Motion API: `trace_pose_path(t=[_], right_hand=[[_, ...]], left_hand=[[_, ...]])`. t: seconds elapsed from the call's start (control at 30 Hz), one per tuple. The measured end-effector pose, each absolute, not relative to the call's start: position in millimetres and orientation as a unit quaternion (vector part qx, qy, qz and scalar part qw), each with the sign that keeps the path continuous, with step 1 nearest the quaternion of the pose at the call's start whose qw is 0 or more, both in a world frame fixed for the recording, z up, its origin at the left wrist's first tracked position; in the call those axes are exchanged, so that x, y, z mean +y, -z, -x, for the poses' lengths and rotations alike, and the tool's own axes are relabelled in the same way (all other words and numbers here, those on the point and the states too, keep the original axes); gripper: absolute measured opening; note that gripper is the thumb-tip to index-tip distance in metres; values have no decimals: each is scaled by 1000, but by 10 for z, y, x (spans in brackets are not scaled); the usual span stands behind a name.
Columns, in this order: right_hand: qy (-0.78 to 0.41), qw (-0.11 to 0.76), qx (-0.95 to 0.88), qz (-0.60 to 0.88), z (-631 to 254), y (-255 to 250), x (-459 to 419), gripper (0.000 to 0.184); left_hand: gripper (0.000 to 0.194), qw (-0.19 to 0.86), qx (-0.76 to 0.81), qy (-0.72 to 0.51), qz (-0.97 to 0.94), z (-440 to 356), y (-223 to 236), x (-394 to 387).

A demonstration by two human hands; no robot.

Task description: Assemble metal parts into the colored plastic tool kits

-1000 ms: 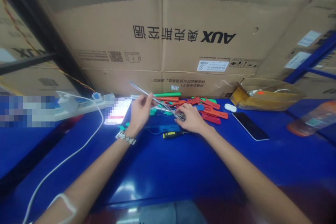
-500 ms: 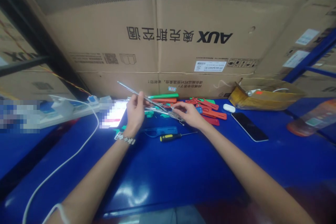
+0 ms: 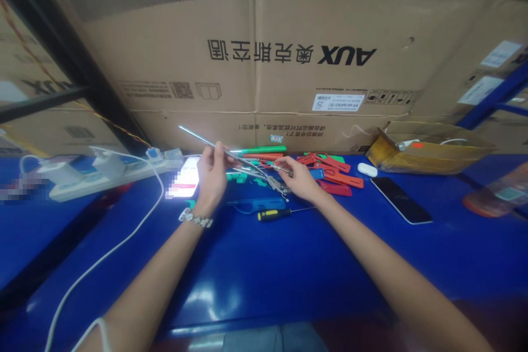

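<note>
My left hand (image 3: 212, 173), wearing a metal-band watch, is closed around a long thin metal tube (image 3: 196, 136). The tube slants from upper left down toward my right hand. At its lower end sits a small metal part with thin wires (image 3: 274, 182). My right hand (image 3: 300, 177) is closed in a pinch just right of that end, on something small I cannot make out. Below the hands lie a blue plastic housing (image 3: 264, 206) and a yellow-and-black screwdriver (image 3: 274, 214). Red plastic housings (image 3: 340, 177) are heaped beside my right hand, and a green one (image 3: 264, 149) lies behind.
A lit phone (image 3: 185, 179) is left of my left hand. A dark phone (image 3: 400, 201), a white case (image 3: 367, 169), a brown paper bag (image 3: 433, 157) and a bottle (image 3: 499, 192) are at right. A white power strip (image 3: 111, 176) and cable stand left, with a large carton (image 3: 264, 22) behind.
The view has shifted, so the background sits further right. My right hand has drawn slightly away from the tube's lower end, leaving the small wired part more visible. My left hand keeps its grip.
</note>
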State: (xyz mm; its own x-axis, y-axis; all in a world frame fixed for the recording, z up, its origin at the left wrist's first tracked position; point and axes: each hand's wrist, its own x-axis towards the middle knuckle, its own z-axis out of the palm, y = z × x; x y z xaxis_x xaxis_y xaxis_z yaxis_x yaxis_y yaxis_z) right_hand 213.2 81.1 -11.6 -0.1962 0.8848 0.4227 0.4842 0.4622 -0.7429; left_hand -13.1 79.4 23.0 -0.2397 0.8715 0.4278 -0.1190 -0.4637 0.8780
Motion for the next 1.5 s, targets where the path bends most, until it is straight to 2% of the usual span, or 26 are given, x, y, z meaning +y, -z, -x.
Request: trace_pose_path(t=[0.1, 0.3, 0.4, 0.5, 0.57, 0.73, 0.8, 0.9, 0.93, 1.03, 1.07, 1.2, 1.33, 1.43, 1.5], right_hand=[[-237, 432, -723, 484, -2145, 168, 843, 18], [-379, 498, -629, 462, -2188, 131, 930, 28], [-386, 514, -620, 450, -2194, 92, 958, 34], [-376, 529, -618, 444, -2175, 75, 987, 37], [-369, 538, -616, 441, -2146, 58, 1014, 38], [-347, 545, -630, 431, -2035, -68, 1110, 41], [-345, 541, -638, 425, -1987, -137, 1138, 41], [-346, 536, -649, 415, -1928, -228, 1118, 40], [-347, 532, -654, 411, -1912, -253, 1088, 39], [-349, 521, -671, 396, -1880, -324, 941, 36], [-351, 520, -676, 387, -1875, -348, 882, 35], [-357, 518, -689, 360, -1907, -427, 669, 31], [-350, 520, -683, 375, -2027, -375, 529, 31], [-346, 484, -693, 408, -2104, -212, 451, 28], [-344, 431, -724, 416, -2115, -87, 406, 21]], left_hand=[[32, 370, 403, -669, -503, 166, -208, 788], [21, 499, 508, -523, -469, 161, -181, 752], [19, 553, 536, -451, -452, 103, -168, 720], [21, 550, 561, -400, -472, 75, -139, 707], [28, 507, 588, -362, -517, 89, -117, 705], [41, 313, 612, -324, -650, 193, -54, 716], [36, 231, 598, -342, -687, 235, -22, 735], [16, 111, 556, -391, -725, 273, 5, 776], [19, 76, 532, -403, -741, 273, 3, 794], [41, -3, 452, -388, -803, 226, -25, 860], [43, -15, 433, -371, -821, 200, -38, 885], [31, -27, 387, -351, -852, 145, -108, 954], [38, -14, 368, -311, -876, 295, -272, 864], [40, -11, 384, -250, -889, 476, -386, 724], [38, -5, 409, -209, -889, 570, -403, 642]])
